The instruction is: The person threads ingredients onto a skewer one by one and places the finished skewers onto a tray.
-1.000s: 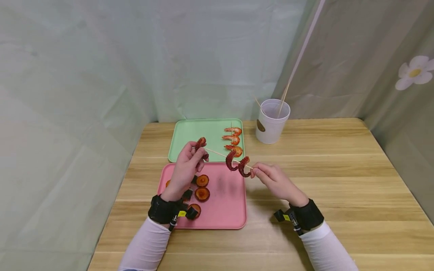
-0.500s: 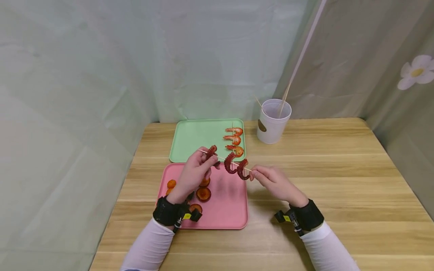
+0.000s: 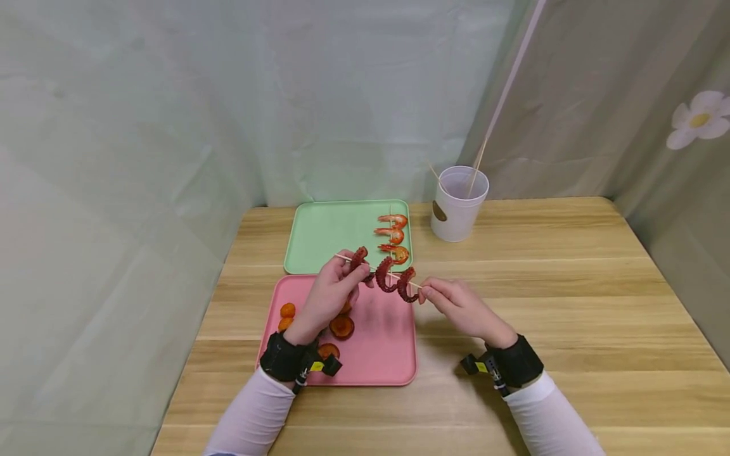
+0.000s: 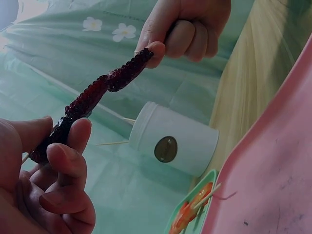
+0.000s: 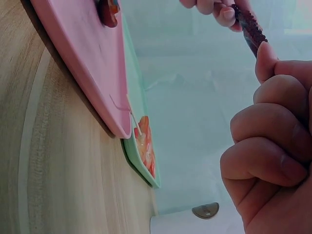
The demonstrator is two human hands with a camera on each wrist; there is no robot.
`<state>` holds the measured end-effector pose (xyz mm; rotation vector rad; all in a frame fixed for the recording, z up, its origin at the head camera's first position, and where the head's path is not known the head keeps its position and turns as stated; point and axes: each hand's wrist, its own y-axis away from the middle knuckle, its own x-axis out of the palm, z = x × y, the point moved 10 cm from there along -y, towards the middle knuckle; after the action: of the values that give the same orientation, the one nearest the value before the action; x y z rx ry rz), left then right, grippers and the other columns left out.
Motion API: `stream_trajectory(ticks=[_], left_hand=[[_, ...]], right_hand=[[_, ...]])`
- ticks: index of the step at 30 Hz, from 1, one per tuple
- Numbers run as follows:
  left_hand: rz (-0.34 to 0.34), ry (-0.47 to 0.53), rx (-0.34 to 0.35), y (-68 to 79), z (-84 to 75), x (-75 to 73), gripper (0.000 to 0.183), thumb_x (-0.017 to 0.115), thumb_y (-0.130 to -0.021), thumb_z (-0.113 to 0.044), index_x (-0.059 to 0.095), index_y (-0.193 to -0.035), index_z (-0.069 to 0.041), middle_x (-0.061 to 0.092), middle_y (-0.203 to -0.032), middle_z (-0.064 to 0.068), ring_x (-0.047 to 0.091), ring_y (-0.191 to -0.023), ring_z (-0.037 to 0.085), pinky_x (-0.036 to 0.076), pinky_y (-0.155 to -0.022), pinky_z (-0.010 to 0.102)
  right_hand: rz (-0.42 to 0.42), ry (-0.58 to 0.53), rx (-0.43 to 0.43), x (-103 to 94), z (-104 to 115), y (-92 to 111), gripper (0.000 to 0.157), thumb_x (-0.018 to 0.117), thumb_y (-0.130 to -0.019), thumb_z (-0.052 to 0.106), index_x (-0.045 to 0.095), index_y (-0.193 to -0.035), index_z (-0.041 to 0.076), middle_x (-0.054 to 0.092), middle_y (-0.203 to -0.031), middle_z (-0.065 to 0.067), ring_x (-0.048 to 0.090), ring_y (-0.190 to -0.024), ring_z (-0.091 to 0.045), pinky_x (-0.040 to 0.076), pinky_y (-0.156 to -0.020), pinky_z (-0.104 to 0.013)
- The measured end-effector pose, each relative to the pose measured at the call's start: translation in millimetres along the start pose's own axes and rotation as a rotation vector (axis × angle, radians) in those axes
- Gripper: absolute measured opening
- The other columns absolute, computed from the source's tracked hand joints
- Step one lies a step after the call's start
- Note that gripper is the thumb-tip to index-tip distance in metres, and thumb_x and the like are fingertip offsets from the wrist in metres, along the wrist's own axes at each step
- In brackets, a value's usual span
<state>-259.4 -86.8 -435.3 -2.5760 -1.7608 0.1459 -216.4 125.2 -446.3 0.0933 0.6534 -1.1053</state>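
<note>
left fingers [image 3: 355, 277] pinch a curled tentacle [image 3: 358, 256], apparently octopus, on a skewer [image 3: 394, 275] held by right fingers [image 3: 436, 293].

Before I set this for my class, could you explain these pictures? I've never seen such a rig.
There is no robot here: a person works with two bare hands. The wide picture comes from a head camera looking down; the other two come from cameras on each wrist.

The left hand pinches one of three dark red tentacle-like pieces on a skewer; the right hand grips the skewer's other end.

On the wooden table, a pink tray holds round brown pieces and orange balls. Behind it, three skewered prawns lie on a green tray, beside a white cup of sticks.
</note>
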Motion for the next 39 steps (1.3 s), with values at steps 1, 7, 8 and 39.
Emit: stream_trajectory(ticks=[1, 7, 8, 39], left_hand=[[-0.003, 0.005, 0.001, 0.0, 0.2, -0.3, 0.021, 0.063, -0.11, -0.02, 0.055, -0.119, -0.003, 0.073, -0.09, 0.014, 0.043, -0.049, 0.031, 0.036, -0.045, 0.03], [-0.004, 0.028, -0.002, 0.0, 1.6, -1.9, 0.023, 0.062, -0.111, -0.021, 0.056, -0.123, -0.002, 0.072, -0.092, 0.014, 0.05, -0.051, 0.015, 0.042, -0.047, 0.032], [0.0, 0.033, -0.008, 0.3, 2.0, -2.1, 0.024, 0.061, -0.112, -0.022, 0.056, -0.125, -0.002, 0.072, -0.093, 0.016, 0.051, -0.051, 0.016, 0.043, -0.047, 0.033], [-0.113, 0.014, 0.025, 5.5, -20.5, -43.8, 0.034, 0.041, -0.118, -0.03, 0.052, -0.127, 0.001, 0.059, -0.087, 0.021, 0.046, -0.053, 0.019, 0.041, -0.051, 0.028]], right_hand=[[-0.002, 0.0, -0.003, -0.1, 0, 0, 0.024, 0.052, -0.114, 0.011, 0.071, -0.1, 0.017, 0.068, -0.091, -0.004, 0.044, -0.068, -0.009, 0.041, -0.065, -0.03], [-0.015, 0.015, -0.01, -0.5, 1, -1, 0.024, 0.051, -0.114, 0.012, 0.071, -0.101, 0.016, 0.058, -0.083, 0.005, 0.04, -0.066, -0.008, 0.039, -0.063, -0.03], [-0.017, 0.017, -0.008, -0.6, 0, -1, 0.024, 0.051, -0.114, 0.012, 0.071, -0.101, 0.017, 0.054, -0.08, 0.008, 0.039, -0.065, -0.008, 0.038, -0.062, -0.029], [-0.289, -0.736, 0.586, 112.5, -26, -87, 0.039, 0.032, -0.119, 0.024, 0.05, -0.134, -0.007, 0.038, -0.077, 0.0, 0.034, -0.06, -0.012, 0.029, -0.056, -0.026]])
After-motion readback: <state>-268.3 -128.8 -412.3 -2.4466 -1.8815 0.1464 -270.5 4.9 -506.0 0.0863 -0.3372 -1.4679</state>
